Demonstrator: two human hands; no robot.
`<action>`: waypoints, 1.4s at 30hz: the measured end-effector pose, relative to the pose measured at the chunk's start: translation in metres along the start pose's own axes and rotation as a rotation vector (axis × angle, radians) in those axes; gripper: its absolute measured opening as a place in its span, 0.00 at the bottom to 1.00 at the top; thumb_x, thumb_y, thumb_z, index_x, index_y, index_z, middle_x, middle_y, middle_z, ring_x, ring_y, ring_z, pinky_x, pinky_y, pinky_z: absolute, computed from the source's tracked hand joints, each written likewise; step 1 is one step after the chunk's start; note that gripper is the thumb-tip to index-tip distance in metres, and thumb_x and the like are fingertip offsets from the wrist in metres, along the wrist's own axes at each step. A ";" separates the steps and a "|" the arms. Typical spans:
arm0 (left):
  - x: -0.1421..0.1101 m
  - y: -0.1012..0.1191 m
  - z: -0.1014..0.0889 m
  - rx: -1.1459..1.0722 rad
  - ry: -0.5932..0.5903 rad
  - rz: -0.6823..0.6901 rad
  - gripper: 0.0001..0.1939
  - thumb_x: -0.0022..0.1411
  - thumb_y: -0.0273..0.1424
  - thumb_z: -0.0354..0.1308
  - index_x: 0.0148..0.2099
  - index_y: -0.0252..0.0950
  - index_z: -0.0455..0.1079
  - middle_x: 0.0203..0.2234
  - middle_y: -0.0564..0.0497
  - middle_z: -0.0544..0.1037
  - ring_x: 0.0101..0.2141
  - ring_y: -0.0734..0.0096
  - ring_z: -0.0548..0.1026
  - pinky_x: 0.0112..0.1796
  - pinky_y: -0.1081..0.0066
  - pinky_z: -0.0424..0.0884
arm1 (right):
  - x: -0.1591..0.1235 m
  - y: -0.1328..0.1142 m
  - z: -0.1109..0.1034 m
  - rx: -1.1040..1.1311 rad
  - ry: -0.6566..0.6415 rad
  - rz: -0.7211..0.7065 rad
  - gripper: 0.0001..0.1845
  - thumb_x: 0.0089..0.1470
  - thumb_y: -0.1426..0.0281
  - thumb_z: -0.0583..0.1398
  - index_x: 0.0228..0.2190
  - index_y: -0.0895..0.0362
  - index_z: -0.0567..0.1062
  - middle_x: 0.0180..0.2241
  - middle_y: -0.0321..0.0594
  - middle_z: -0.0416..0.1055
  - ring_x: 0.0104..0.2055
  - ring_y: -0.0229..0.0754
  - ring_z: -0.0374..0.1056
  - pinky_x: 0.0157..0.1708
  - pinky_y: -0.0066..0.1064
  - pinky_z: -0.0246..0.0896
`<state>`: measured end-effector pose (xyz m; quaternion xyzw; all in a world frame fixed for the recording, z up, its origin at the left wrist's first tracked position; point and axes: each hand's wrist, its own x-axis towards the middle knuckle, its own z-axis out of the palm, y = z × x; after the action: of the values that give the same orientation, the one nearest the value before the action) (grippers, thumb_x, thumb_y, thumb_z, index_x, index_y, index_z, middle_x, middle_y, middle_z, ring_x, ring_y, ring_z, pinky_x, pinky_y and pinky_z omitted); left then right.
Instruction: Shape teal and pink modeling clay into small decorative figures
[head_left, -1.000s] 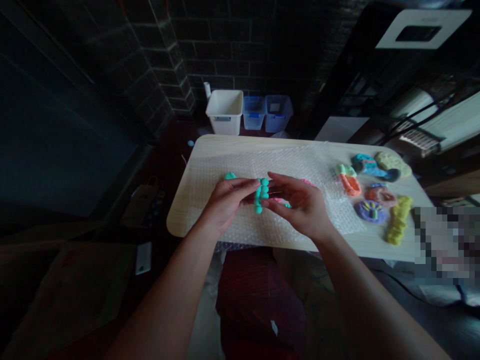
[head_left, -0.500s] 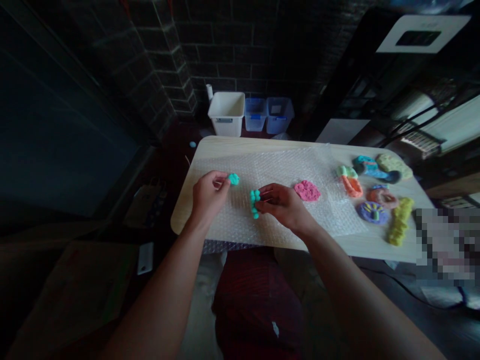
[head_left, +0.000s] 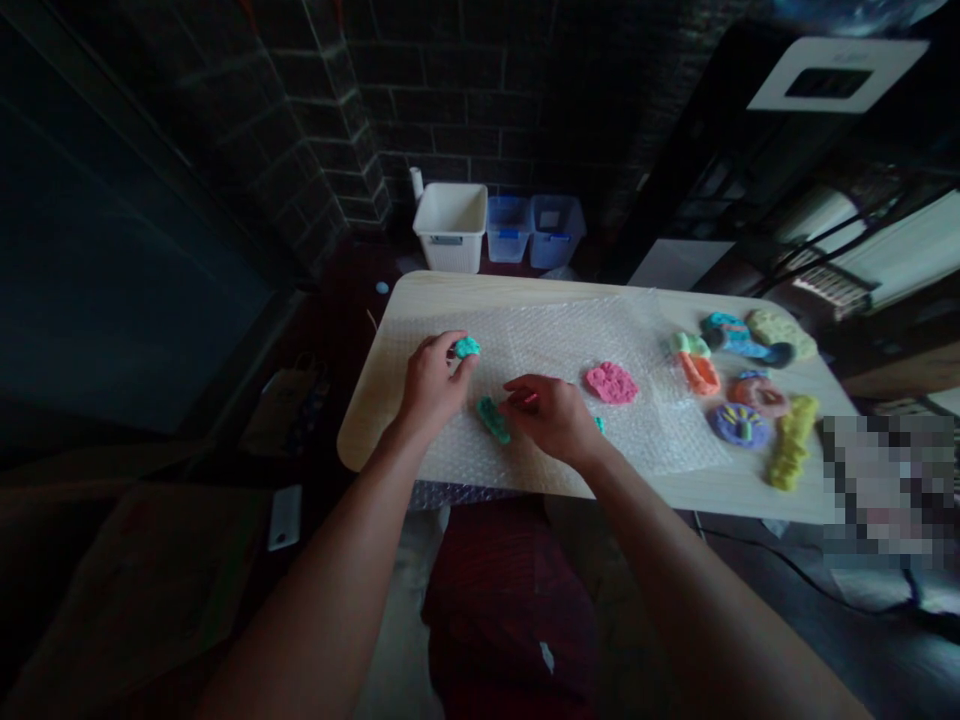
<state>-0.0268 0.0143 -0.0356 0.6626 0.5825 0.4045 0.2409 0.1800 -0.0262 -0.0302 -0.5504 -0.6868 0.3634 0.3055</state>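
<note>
My left hand [head_left: 436,372] pinches a small, bumpy teal piece [head_left: 466,347] between thumb and fingers, held over the bubble wrap. To its right, my right hand [head_left: 550,412] has its fingertips closed at the upper end of a longer, darker green piece [head_left: 493,420]. That piece slants down to the left, and whether it rests on the wrap I cannot tell. A bit of teal [head_left: 599,425] shows beside my right wrist, partly hidden. The bumpy pink piece [head_left: 612,383] lies on the bubble wrap [head_left: 544,345], right of my right hand.
On the table's [head_left: 420,285] right side lie an orange and green piece [head_left: 697,370], a blue one [head_left: 742,343], a purple disc [head_left: 740,425], a pinkish ring [head_left: 761,393] and a yellow strip [head_left: 793,445]. Beyond the table stand a white bin [head_left: 451,225] and two clear bluish boxes [head_left: 556,230].
My left hand has shifted slightly right and up with its teal piece. My right hand has turned and moved slightly left; the piece at its fingertips now looks darker and slanted.
</note>
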 end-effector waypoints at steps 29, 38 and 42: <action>-0.020 0.056 0.011 -0.363 -0.241 0.115 0.09 0.69 0.29 0.63 0.49 0.35 0.80 0.44 0.43 0.86 0.44 0.60 0.83 0.48 0.61 0.78 | -0.009 -0.018 -0.021 0.643 0.254 0.110 0.07 0.47 0.67 0.72 0.27 0.58 0.85 0.22 0.40 0.80 0.23 0.37 0.73 0.24 0.30 0.68; -0.019 0.050 0.025 -0.678 -0.229 -0.109 0.13 0.65 0.34 0.68 0.49 0.35 0.78 0.47 0.42 0.85 0.47 0.59 0.83 0.46 0.62 0.79 | -0.016 -0.011 -0.031 0.548 0.257 -0.023 0.15 0.52 0.65 0.73 0.42 0.57 0.86 0.34 0.44 0.85 0.33 0.43 0.81 0.34 0.36 0.79; -0.019 0.054 0.026 -0.716 -0.228 -0.107 0.15 0.63 0.33 0.71 0.50 0.34 0.79 0.45 0.43 0.85 0.45 0.61 0.84 0.47 0.63 0.80 | -0.019 -0.004 -0.034 0.375 0.272 -0.133 0.16 0.54 0.67 0.74 0.45 0.55 0.86 0.41 0.45 0.85 0.40 0.47 0.83 0.43 0.41 0.82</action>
<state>0.0258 -0.0109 -0.0127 0.5457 0.4074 0.4930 0.5414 0.2095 -0.0402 -0.0090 -0.4816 -0.5943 0.3862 0.5155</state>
